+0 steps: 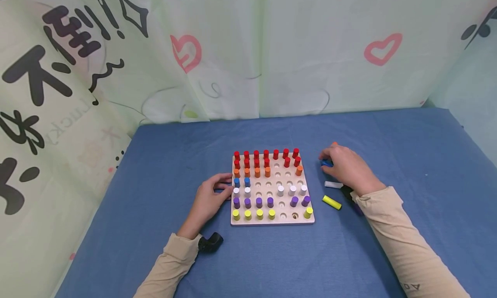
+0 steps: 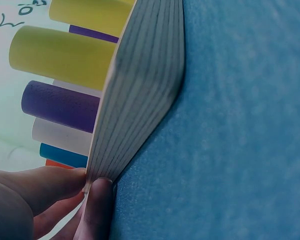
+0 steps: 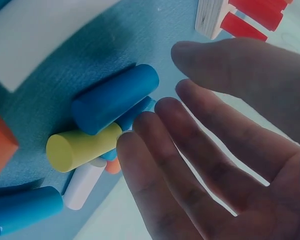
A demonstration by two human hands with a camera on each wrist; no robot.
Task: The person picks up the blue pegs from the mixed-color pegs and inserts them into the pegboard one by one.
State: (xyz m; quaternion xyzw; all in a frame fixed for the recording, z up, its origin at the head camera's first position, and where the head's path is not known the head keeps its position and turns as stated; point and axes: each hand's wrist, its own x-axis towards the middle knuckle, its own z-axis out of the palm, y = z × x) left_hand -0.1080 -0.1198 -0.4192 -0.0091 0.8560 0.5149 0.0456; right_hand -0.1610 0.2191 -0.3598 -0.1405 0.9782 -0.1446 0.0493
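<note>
A wooden pegboard (image 1: 289, 220) stands on the blue cloth, with rows of red, orange, blue, white, purple and yellow pegs upright in it and several bare holes. My left hand (image 1: 207, 201) is at its left side; in the left wrist view, thumb and fingertip pinch the board's edge (image 2: 140, 85). To the right of the board, my right hand (image 1: 349, 166) hovers over loose pegs. Its fingers (image 3: 210, 120) are spread and relaxed, with nothing between them. Just past the fingertips lie a blue peg (image 3: 115, 99), a yellow peg (image 3: 85, 146) and a white peg (image 3: 85, 182).
Nearer me on the cloth are a white peg (image 1: 333, 184) and a yellow peg (image 1: 331, 202). A purple peg (image 1: 358, 209) shows partly beneath the right wrist. Behind the table hangs a printed curtain (image 1: 291, 52).
</note>
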